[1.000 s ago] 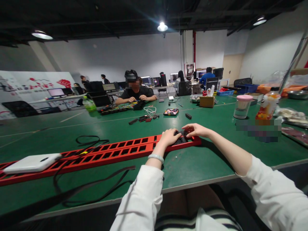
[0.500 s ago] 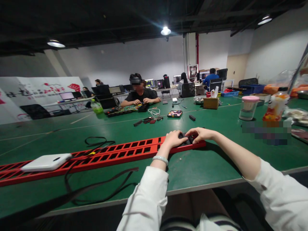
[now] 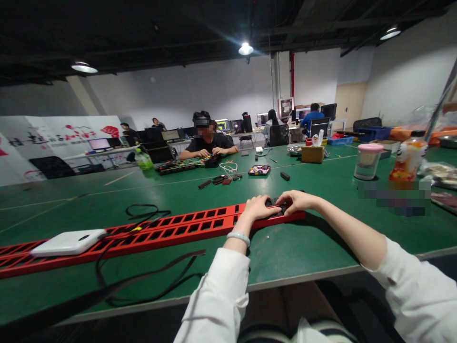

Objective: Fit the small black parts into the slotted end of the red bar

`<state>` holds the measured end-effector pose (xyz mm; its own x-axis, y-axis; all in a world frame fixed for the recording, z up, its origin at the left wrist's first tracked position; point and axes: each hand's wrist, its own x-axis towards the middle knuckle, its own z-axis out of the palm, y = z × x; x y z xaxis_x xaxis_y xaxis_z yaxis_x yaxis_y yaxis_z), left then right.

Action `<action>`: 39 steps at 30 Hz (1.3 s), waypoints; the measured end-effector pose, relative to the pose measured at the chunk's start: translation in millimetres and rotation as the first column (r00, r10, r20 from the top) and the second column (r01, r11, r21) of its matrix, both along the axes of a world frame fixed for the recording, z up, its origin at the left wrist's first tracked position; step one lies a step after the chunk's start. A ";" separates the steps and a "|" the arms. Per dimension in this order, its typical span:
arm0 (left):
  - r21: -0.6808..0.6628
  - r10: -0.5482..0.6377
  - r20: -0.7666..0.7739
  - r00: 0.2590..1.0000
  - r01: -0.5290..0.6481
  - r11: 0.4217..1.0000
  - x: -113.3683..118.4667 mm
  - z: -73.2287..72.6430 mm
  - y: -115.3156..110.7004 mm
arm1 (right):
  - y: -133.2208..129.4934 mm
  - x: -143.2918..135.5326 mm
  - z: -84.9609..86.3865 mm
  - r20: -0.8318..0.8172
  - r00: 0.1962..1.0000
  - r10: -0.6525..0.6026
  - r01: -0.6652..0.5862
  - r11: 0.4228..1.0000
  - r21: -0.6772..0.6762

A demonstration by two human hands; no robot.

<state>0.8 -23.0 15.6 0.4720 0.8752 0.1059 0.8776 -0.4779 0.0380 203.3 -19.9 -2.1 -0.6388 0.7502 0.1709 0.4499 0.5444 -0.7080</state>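
A long red slotted frame (image 3: 200, 228) with two rows of rectangular openings lies across the green table (image 3: 171, 305). Dark, black-looking parts (image 3: 277, 212) sit at its right end, too small and covered to name. My left hand (image 3: 257, 208), with a pale bangle at the wrist, curls over them from the left, its thumb pointing right along the near side. From the other side my right hand (image 3: 294, 199) bends down, with thumb and fingers closed on the same dark parts. The fingertips of both hands are partly hidden.
A white power bank (image 3: 67, 243) with a black cable rests on the frame's left part. A black strap (image 3: 150, 272) crosses in front. Farther off are a pink-lidded cup (image 3: 367, 162), a drink bottle (image 3: 409, 157), a tissue box (image 3: 312, 154) and a co-worker (image 3: 209, 140) handling wires.
Both hands stay at the frame's right end, with only a slight shift of the fingers and right thumb on the dark parts. People far behind have moved a little.
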 end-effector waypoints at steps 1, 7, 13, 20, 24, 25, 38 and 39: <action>-0.002 -0.003 -0.002 1.000 0.003 1.000 0.2 0.4 -0.3 | -0.4 -0.2 0.4 0.016 1.000 -0.008 0.007 1.000 0.016; -0.015 -0.005 0.000 1.000 0.005 1.000 0.8 3.3 -3.1 | -3.0 -2.0 1.7 0.107 0.989 -0.101 0.092 0.992 0.082; -0.019 -0.002 0.001 1.000 0.002 1.000 0.9 2.9 -3.0 | -3.3 -2.1 1.0 0.071 0.994 -0.085 0.080 0.994 0.072; -0.001 -0.010 -0.002 1.000 0.010 1.000 -1.0 -0.7 0.5 | -5.0 -3.0 3.0 0.092 0.989 -0.114 0.105 0.990 0.093; 0.010 -0.016 -0.008 1.000 0.016 1.000 -1.5 -2.0 1.5 | -9.7 -3.8 8.2 0.195 0.970 -0.145 0.101 0.970 0.219; 0.010 -0.018 -0.008 1.000 0.018 1.000 -1.5 -2.0 1.3 | -10.5 -3.7 9.1 0.205 0.970 -0.132 0.080 0.967 0.242; -0.004 -0.022 0.006 1.000 0.022 1.000 -1.5 -1.6 0.6 | -10.4 -2.2 7.3 0.216 0.976 -0.024 -0.023 0.977 0.214; -0.005 -0.019 0.006 1.000 0.019 1.000 -1.3 -2.0 1.0 | -10.3 -2.8 6.6 0.211 0.977 -0.030 -0.016 0.977 0.211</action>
